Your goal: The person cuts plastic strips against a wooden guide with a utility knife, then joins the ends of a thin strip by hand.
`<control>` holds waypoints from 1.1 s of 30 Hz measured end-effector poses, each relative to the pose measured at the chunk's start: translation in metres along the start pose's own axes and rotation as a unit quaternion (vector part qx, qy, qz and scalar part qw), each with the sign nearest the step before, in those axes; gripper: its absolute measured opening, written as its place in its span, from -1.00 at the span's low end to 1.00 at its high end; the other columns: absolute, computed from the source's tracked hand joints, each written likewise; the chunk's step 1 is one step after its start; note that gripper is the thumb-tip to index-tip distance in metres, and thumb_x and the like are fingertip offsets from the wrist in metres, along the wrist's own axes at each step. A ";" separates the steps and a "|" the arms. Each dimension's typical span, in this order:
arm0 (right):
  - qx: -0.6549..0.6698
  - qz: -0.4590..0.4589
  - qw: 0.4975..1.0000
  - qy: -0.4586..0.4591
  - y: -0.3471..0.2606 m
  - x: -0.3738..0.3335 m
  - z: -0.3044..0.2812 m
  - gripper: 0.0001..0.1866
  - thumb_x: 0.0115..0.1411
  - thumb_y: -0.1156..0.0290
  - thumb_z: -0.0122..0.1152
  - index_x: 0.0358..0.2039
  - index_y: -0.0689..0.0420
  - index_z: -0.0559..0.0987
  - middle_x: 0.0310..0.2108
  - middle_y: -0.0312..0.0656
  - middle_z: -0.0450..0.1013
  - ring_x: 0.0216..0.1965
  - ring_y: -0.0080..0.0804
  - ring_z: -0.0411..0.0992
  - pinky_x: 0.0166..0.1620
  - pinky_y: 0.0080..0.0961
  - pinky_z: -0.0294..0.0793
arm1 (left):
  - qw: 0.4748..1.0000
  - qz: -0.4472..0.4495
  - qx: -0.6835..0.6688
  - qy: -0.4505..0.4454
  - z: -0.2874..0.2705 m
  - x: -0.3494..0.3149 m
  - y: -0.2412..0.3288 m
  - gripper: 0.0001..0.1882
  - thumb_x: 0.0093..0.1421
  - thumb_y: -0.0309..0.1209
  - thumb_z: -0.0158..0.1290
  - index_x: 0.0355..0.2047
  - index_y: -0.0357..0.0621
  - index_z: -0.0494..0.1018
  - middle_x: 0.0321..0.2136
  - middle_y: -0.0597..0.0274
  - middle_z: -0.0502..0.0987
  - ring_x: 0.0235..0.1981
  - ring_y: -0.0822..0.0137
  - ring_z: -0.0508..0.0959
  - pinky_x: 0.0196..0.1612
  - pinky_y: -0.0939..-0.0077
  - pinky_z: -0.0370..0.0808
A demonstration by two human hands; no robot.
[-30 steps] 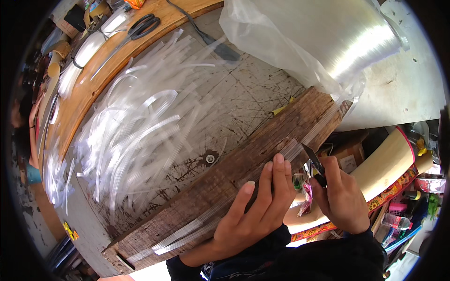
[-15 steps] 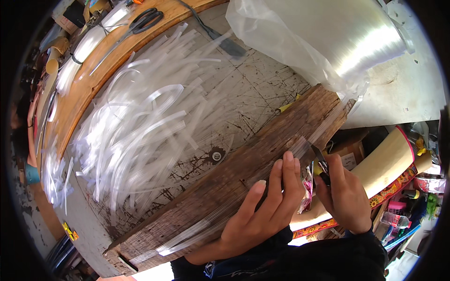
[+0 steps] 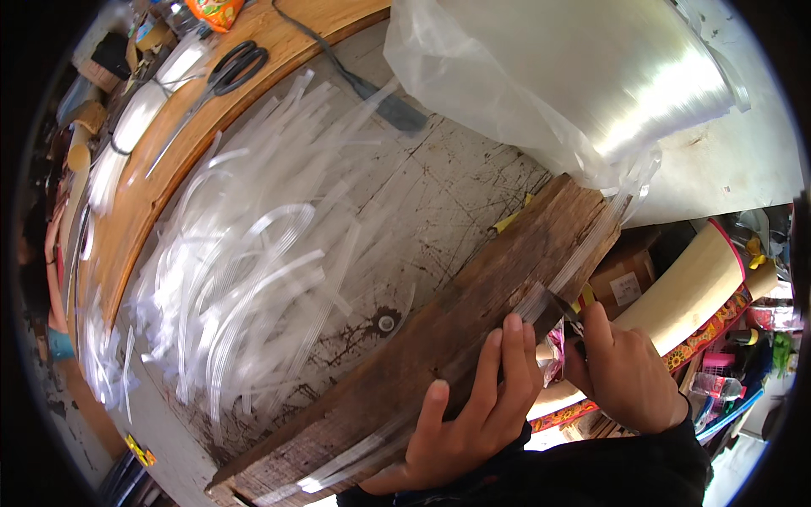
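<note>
A long rough wooden board (image 3: pixel 405 372) runs diagonally in front of me. Clear plastic strips (image 3: pixel 583 253) lie along it. My left hand (image 3: pixel 481 414) rests on the board with its fingers stretched out and spread, fingertips pressing on the strips. Close to those fingertips, my right hand (image 3: pixel 629 363) is closed round a knife (image 3: pixel 557 306). Its dark blade reaches across the strips at the board's near edge; most of the handle is hidden in my fingers. Beyond the board lies a loose heap of cut clear strips (image 3: pixel 245 262).
Black-handled scissors (image 3: pixel 236 68) lie on the curved wooden edge (image 3: pixel 287 38) at far left. A large roll of clear plastic (image 3: pixel 557 68) stands at the far right. Below it are a cardboard box (image 3: pixel 625 279) and a cream-coloured roll (image 3: pixel 693 287). A grey strap (image 3: pixel 393 110) crosses the scratched tabletop.
The view has shifted a little, so the board and both hands sit slightly lower. The knife blade has tilted flatter, its tip now pointing toward the left fingertips over the strips.
</note>
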State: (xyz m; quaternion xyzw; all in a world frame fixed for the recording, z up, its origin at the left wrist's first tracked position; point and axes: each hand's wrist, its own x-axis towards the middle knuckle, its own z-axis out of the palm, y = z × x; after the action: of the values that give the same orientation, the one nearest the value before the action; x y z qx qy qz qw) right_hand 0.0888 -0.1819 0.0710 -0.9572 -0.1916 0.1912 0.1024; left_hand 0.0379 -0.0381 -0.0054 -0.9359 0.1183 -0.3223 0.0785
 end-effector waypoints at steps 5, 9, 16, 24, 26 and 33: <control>-0.021 -0.020 0.999 -0.027 -0.002 0.005 -0.006 -0.72 -0.01 0.38 0.13 -0.39 0.23 0.26 -0.63 -0.11 0.35 -0.68 -0.16 0.38 -0.66 -0.34 0.36 | 0.999 -0.030 -0.015 0.011 -0.001 0.005 -0.002 -0.84 0.10 -0.24 -0.01 -0.29 0.18 0.46 -0.22 0.60 0.46 -0.16 0.61 0.43 0.11 0.15 0.09; -0.044 -0.003 0.998 -0.033 -0.003 0.004 -0.004 -0.73 -0.01 0.35 0.14 -0.42 0.21 0.28 -0.64 -0.15 0.34 -0.71 -0.22 0.38 -0.71 -0.37 0.35 | 0.997 -0.066 -0.013 0.038 0.005 0.001 0.006 -0.84 0.13 -0.23 -0.05 -0.27 0.21 0.44 -0.19 0.65 0.43 -0.11 0.66 0.40 0.11 0.08 0.02; -0.060 0.008 0.998 -0.029 -0.006 0.006 -0.003 -0.76 -0.02 0.36 0.13 -0.48 0.18 0.27 -0.66 -0.18 0.32 -0.76 -0.24 0.37 -0.74 -0.35 0.35 | 1.000 0.027 -0.004 -0.002 0.000 0.006 -0.014 -0.78 0.14 -0.21 -0.14 -0.24 0.21 0.44 -0.20 0.67 0.42 -0.13 0.72 0.38 0.13 0.22 0.09; -0.021 0.029 0.998 -0.047 -0.007 0.006 -0.009 -0.74 -0.03 0.37 0.14 -0.49 0.18 0.25 -0.66 -0.14 0.32 -0.74 -0.19 0.37 -0.73 -0.33 0.37 | 0.995 -0.027 0.009 0.100 0.015 0.003 0.003 -0.87 0.13 -0.23 -0.05 -0.31 0.23 0.44 -0.27 0.67 0.46 -0.16 0.68 0.44 0.12 0.04 0.02; -0.029 0.036 0.998 -0.042 -0.007 0.003 -0.012 -0.74 -0.02 0.36 0.14 -0.49 0.19 0.24 -0.66 -0.13 0.32 -0.74 -0.17 0.37 -0.72 -0.32 0.37 | 0.995 -0.022 0.000 0.101 0.013 0.005 0.003 -0.86 0.13 -0.24 -0.06 -0.30 0.22 0.44 -0.25 0.66 0.46 -0.15 0.67 0.43 0.12 0.04 0.02; 0.000 0.034 0.999 -0.013 -0.006 0.009 0.006 -0.75 0.00 0.41 0.08 -0.44 0.23 0.23 -0.68 -0.02 0.35 -0.70 -0.01 0.36 -0.63 -0.20 0.36 | 0.998 0.011 -0.029 -0.060 -0.009 0.007 -0.013 -0.77 0.15 -0.26 -0.16 -0.23 0.16 0.45 -0.18 0.64 0.41 -0.11 0.70 0.38 0.10 0.40 0.15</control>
State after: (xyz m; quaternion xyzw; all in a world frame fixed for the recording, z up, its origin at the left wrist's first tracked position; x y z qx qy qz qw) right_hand 0.0925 -0.1724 0.0640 -0.9605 -0.1606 0.2070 0.0934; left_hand 0.0395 -0.0284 0.0087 -0.9539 0.1330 -0.2616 0.0622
